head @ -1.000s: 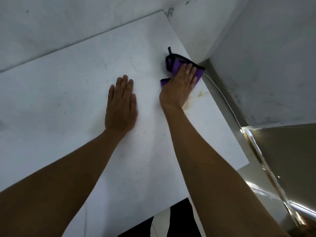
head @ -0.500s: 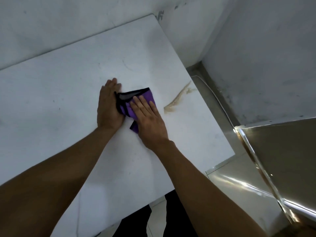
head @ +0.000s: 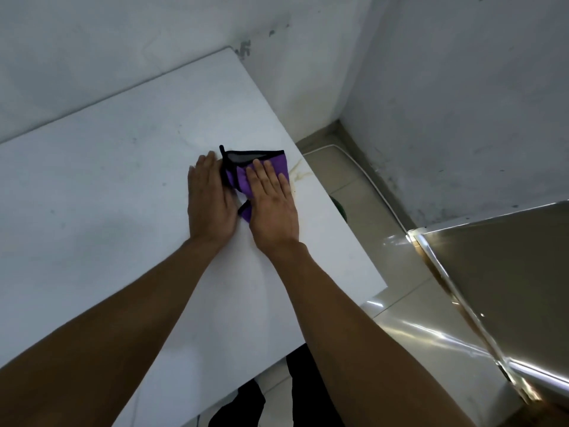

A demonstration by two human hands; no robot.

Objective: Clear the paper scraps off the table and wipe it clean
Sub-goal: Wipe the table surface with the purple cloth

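Note:
A purple cloth with black trim (head: 246, 167) lies on the white table (head: 107, 195) near its right edge. My right hand (head: 271, 204) presses flat on the cloth, fingers together, palm down. My left hand (head: 209, 201) rests flat on the table just left of the cloth, its edge touching the black trim. A yellowish-brown stain (head: 298, 172) marks the tabletop right beside the cloth at the table's edge. No paper scraps are visible on the table.
The table stands against a grey wall (head: 123, 41) at the back. To the right, a tiled floor (head: 354, 186) with a white cable (head: 363, 167) runs along the side wall. A shiny metal surface (head: 498, 272) sits at lower right. My dark trousers show below the table's front edge.
My right hand slid the cloth from the far right edge toward the left hand, then a little back right toward the stain. The left hand stayed flat on the table.

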